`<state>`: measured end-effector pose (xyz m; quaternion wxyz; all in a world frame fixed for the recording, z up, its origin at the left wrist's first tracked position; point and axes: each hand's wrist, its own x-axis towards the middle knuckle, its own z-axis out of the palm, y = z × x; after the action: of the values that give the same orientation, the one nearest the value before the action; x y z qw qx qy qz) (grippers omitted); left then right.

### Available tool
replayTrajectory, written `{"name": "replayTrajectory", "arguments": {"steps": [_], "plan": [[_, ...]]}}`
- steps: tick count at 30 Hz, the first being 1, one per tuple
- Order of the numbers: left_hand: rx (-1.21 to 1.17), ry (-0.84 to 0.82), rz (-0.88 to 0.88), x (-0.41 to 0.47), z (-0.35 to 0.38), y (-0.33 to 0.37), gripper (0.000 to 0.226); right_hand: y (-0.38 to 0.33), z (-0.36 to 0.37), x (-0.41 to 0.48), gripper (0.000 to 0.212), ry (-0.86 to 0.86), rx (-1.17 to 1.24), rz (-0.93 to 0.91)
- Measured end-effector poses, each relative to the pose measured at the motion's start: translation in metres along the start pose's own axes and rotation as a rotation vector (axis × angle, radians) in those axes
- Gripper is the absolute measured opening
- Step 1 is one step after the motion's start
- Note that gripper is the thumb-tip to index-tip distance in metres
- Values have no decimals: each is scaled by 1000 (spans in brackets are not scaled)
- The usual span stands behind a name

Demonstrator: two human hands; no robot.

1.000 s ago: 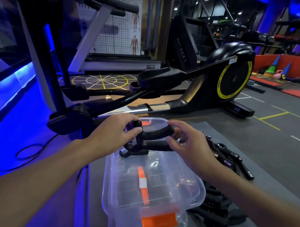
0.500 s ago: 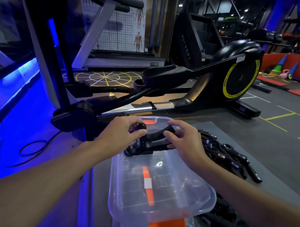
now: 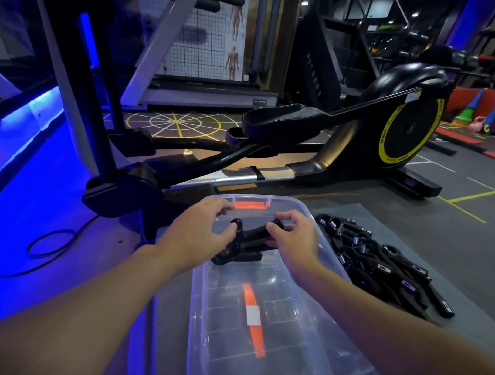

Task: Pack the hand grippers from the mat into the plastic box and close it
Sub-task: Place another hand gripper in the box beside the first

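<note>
Clamped by both ends low over the far part of the clear plastic box (image 3: 201,298): one black hand gripper (image 3: 251,239), pinched at its spring end by the left hand (image 3: 199,236) and at its handle tips by the right hand (image 3: 293,242), probably to lay it flat against the far wall by the orange latch (image 3: 251,205) and save room. Cannot tell whether already touching the box floor. Left heaped on the grey mat (image 3: 449,245) just right of the box, within easy reach, the pile of hand grippers (image 3: 378,265); so packing judged barely begun, closing far off.
</note>
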<state>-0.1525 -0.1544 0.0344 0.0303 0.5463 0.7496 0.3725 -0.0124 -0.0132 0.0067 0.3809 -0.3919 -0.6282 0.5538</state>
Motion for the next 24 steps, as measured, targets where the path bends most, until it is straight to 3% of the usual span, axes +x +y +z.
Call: {"name": "replayTrajectory", "arguments": {"steps": [5,12,18,24], "plan": [[284,-180,-110,-5,12,-22,62,37,16,27,21,33,-67,66],[307,-237,-134,-9,20,-46,87,91,32,56,22,91,-34,193],[292,-249,-144,-14,22,-65,97,139,56,61,20,139,43,311],[279,-273,-149,-11,27,-69,85,150,58,72,23,113,71,297]]}}
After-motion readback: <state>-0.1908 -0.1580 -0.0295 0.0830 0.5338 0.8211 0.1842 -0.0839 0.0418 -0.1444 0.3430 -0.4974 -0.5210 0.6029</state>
